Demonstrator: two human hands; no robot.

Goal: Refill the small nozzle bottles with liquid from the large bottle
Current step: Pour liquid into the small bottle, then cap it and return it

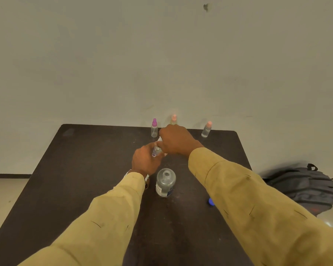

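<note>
The large clear bottle [165, 182] stands uncapped in the middle of the dark table [81, 169], just nearer than my hands. My left hand [145, 161] grips a small clear nozzle bottle [156, 151]. My right hand [176, 141] closes over that bottle's top, where something white shows between the fingers. Three more small bottles stand along the far edge: one with a purple cap [154, 128], one with a peach cap [173, 120] partly hidden behind my right hand, and another peach-capped one [206, 129] further right.
A blue cap [211, 201] lies on the table by my right forearm. A dark backpack [306, 187] sits on the floor off the table's right side. A plain wall rises just behind the far edge.
</note>
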